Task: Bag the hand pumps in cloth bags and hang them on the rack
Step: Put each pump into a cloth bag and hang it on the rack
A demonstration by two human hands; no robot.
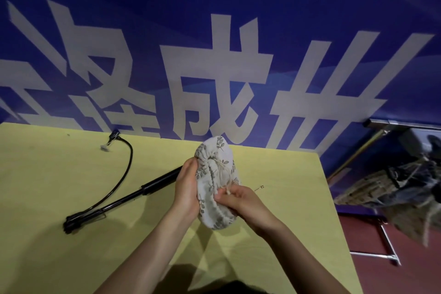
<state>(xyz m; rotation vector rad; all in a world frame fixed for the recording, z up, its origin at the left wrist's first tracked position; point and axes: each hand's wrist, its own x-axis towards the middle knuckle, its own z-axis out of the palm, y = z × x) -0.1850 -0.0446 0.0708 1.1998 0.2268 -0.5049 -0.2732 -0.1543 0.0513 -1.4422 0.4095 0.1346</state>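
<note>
While a blue banner (238, 19) with large white characters fills the upper half of the frame, a yellow table (59, 186) spreads across the lower left and centre. To the right of the table, at the right edge of the frame, a metal rack (381, 255) stands on a dark red floor, with blurred woven bags (381, 188) hanging against it.

On the table, a black hand pump (124, 196) lies with its long axis running diagonally, its foot end pointing toward the lower left and its barrel rising toward the centre, where it passes behind the left hand. Its black hose (124, 169) arcs up to a nozzle in the upper left of the tabletop.

Above the table at centre, a white cloth bag (218, 198) printed with grey leaves is held up, its long axis roughly vertical. The left hand (187, 188) grips the bag's left side, fingers curled round the cloth. The right hand (238, 200) pinches the beige drawstring (225, 174) at the bag's gathered mouth. A small pin-like object (259, 187) lies just right of the bag.
</note>
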